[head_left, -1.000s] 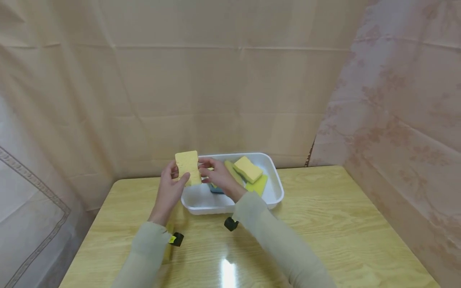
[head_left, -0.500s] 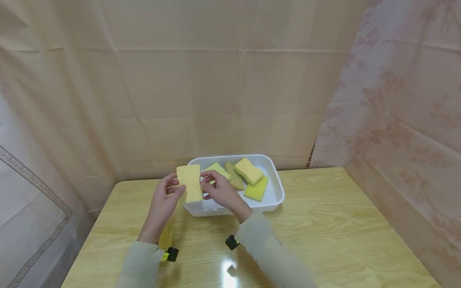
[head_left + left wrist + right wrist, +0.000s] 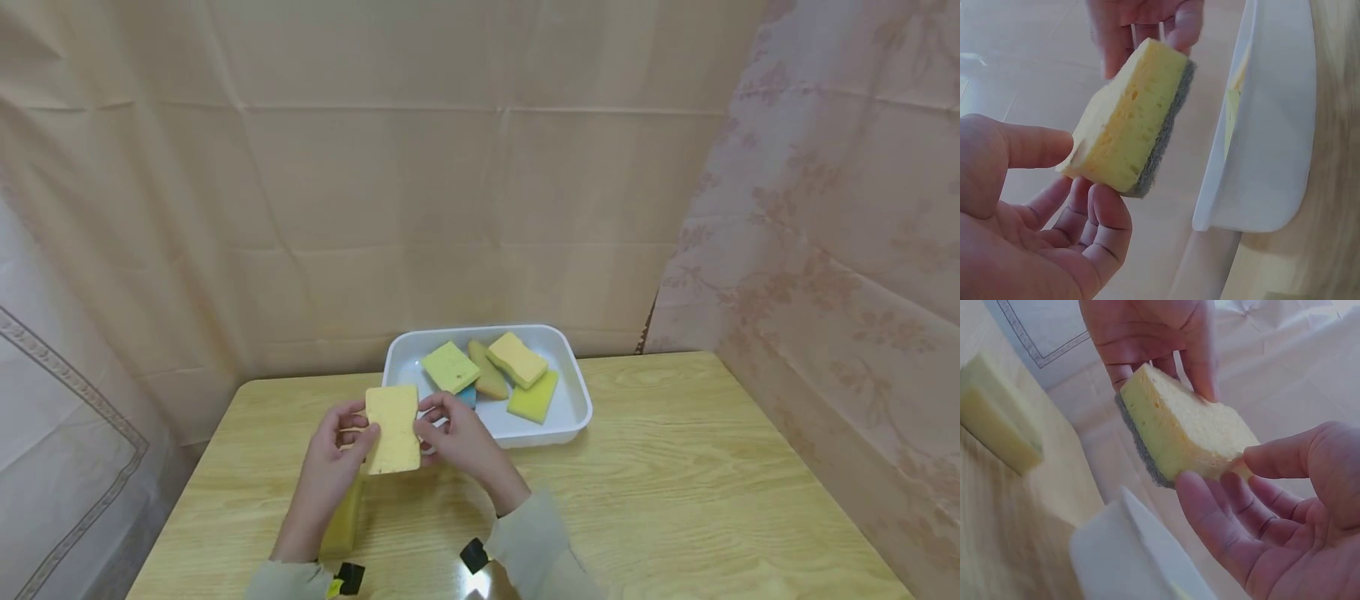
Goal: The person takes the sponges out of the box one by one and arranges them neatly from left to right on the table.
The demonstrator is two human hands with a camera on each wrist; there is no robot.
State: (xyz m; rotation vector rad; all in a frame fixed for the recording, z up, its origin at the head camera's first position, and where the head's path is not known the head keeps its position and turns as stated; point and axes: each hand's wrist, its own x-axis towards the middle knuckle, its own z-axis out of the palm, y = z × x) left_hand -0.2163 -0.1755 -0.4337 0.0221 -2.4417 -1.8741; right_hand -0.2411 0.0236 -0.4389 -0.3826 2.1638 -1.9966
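Note:
Between my two hands is a yellow sponge (image 3: 393, 429) with a grey scouring layer on its underside, plain in the left wrist view (image 3: 1141, 119). My left hand (image 3: 339, 446) pinches its left edge, thumb on the yellow face and fingers at the side and below. On the opposite edge, my right hand (image 3: 463, 442) pinches it with thumb and fingers, as the right wrist view (image 3: 1272, 512) shows. The sponge is held in the air, in front of the near left corner of a white tray (image 3: 577, 412).
Inside the tray lie a light green sponge (image 3: 450, 367), a brownish-yellow one (image 3: 487, 371), a pale yellow one (image 3: 517, 360), a flat bright yellow one (image 3: 534, 397) and a blue piece (image 3: 467, 396). Another yellow sponge (image 3: 342, 523) rests on the wooden table (image 3: 675, 483) by my left forearm.
Both hands have brought the yellow sponge down and nearer, from over the tray's left side to in front of it. More of the tray's contents now shows.

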